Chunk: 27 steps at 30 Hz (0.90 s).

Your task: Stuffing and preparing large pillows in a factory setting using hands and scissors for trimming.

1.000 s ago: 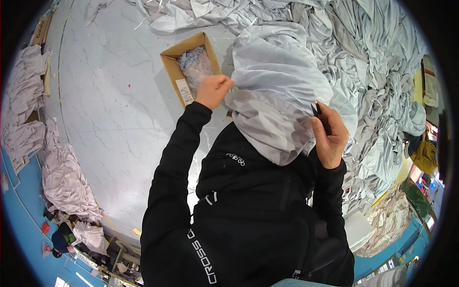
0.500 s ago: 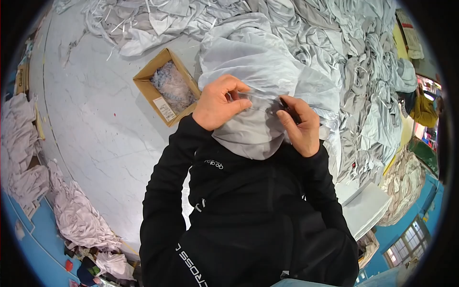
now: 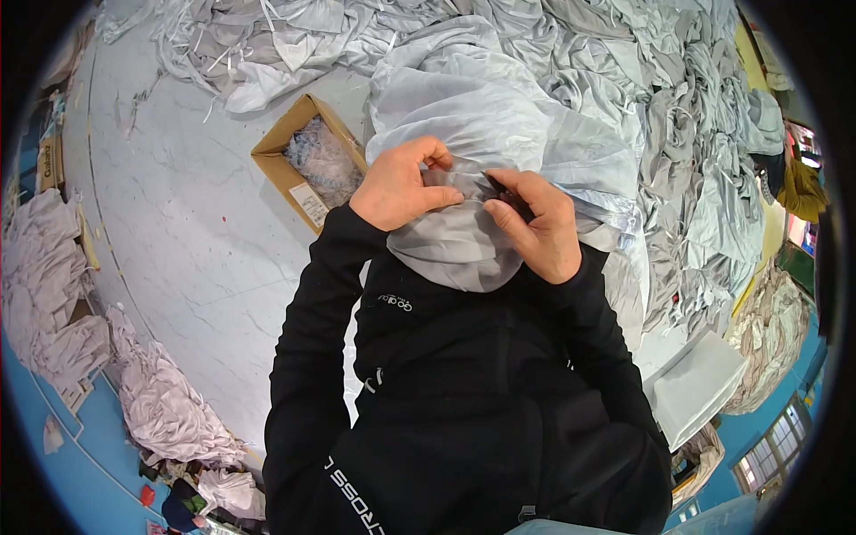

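Observation:
Soft light grey cloth [image 3: 459, 254] is bunched against my front and spreads forward over the table. My left hand [image 3: 397, 189] pinches a fold of it between thumb and fingers. Close by on the right, my right hand [image 3: 539, 223] is closed round small black thread snips [image 3: 491, 185], largely hidden by the fingers. Their dark tip points at the cloth beside my left fingertips; whether it touches the cloth I cannot tell.
An open cardboard box [image 3: 283, 183] with clear plastic bags inside stands left of my left hand. Heaped grey cloth [image 3: 571, 67] covers the table's far and right sides. A flat pale packet [image 3: 700, 383] lies at the right edge. Pinkish cloth piles [image 3: 165, 397] sit beyond the left edge.
My right hand has moved left with the snips, bringing their tip near my left fingers. My left hand has shifted slightly left and keeps its pinch on the cloth.

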{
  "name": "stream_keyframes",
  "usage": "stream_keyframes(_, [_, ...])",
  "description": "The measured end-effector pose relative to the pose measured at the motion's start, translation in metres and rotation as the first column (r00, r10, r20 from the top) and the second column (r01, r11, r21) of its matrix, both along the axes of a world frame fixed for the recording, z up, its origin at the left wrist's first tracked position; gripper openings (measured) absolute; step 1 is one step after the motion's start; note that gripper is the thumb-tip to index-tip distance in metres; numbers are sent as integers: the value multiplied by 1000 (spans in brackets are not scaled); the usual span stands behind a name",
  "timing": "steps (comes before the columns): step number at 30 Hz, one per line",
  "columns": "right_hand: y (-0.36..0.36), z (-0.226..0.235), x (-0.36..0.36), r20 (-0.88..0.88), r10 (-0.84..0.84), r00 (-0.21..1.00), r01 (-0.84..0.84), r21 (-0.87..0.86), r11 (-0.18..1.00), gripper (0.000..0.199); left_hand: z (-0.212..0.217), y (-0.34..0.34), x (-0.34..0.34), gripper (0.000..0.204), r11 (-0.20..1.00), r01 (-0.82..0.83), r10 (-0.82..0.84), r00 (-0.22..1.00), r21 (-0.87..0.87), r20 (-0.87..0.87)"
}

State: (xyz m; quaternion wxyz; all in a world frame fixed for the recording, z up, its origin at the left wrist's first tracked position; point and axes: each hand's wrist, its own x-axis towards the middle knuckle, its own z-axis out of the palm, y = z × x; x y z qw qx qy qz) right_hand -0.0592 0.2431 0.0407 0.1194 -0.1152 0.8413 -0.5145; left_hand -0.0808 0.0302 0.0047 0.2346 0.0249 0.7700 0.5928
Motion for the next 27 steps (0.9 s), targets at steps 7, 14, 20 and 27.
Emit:
stream_keyframes(7, [-18, -2, 8, -91, -1, 996, 8, 81, 997, 28, -13, 3, 19, 13, 973, -164, 157, 986, 162, 54])
stream_keyframes(14, [-18, -5, 12, -125, -4, 992, 20, 123, 992, 25, -10, 8, 29, 9, 913, -314, 275, 945, 260, 175])
stream_keyframes(20, [-20, -7, 12, -163, -6, 987, 27, 128, 991, 23, -9, 9, 33, 7, 900, -351, 311, 933, 258, 184])
stream_keyframes(27, [-21, -8, 12, -161, -1, 987, 19, 107, 994, 22, -10, 8, 33, 7, 872, -373, 303, 920, 317, 249])
